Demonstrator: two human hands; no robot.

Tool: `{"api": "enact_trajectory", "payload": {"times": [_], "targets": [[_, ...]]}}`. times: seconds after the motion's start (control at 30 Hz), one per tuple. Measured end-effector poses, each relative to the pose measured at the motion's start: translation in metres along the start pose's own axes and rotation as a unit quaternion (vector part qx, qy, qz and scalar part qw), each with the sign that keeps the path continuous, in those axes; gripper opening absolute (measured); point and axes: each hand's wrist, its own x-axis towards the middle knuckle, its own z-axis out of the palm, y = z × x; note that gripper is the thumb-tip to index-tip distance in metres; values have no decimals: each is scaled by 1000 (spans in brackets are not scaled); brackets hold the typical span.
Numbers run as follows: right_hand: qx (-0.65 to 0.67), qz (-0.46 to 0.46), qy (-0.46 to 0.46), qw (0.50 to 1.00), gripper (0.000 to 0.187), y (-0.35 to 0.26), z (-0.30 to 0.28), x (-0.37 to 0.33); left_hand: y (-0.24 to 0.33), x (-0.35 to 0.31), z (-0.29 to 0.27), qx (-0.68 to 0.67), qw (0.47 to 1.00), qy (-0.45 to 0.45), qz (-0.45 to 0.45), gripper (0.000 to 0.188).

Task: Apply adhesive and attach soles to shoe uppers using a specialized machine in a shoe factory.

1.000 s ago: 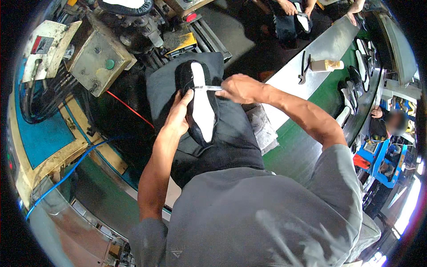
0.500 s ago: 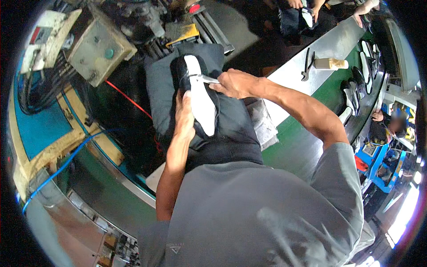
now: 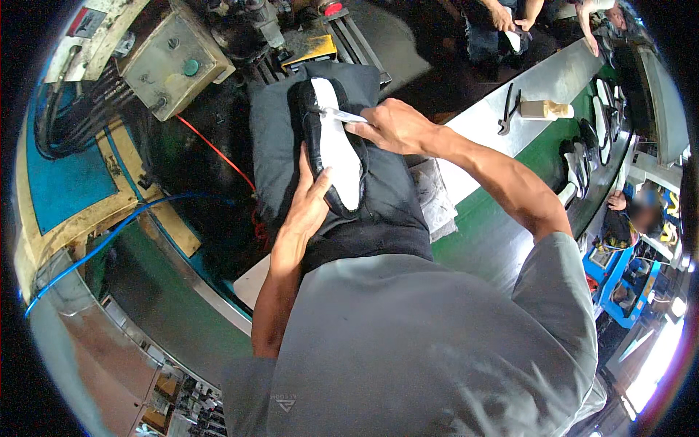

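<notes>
A black shoe (image 3: pixel 338 164) lies sole side up on my lap, its white bottom (image 3: pixel 342 156) facing me and its black edges wrapped around it. My left hand (image 3: pixel 309 204) grips the shoe's near left side, with the thumb on the white bottom. My right hand (image 3: pixel 393 127) is closed on a slim silvery metal tool (image 3: pixel 347 116). The tool's flat tip touches the far part of the shoe near its left edge; its handle is hidden in my fist. Under the shoe lies a dark cloth or cushion (image 3: pixel 269 124) across my thighs.
To the right, a metal bench (image 3: pixel 480 109) bears a dark hand tool (image 3: pixel 504 116) and a pale bottle (image 3: pixel 542 110). Several shoes (image 3: pixel 601 116) stand beyond on a green conveyor (image 3: pixel 502 233). A control box (image 3: pixel 175 69) stands at left. Co-workers' hands (image 3: pixel 502 18) show at the top.
My left hand has shifted slightly toward the near end of the shoe. The tool tip has moved slightly toward the shoe's far end. The whole view has shifted a little.
</notes>
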Motion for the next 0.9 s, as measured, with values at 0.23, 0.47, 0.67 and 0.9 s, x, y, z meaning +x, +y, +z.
{"api": "enact_trajectory", "payload": {"times": [0.23,0.47,0.67,0.9], "targets": [[-21,-40,-38,998,52,-27,28,-11,-14,7,-12,98,995,22,23,85],[-50,-10,-72,996,57,-29,56,-41,-25,-2,-9,25,999,4,29,111],[39,-110,73,990,46,-51,51,-55,-6,-9,13,73,997,14,32,118],[43,38,99,993,57,-27,4,-69,137,-42,-31,497,859,-87,84,93]]}}
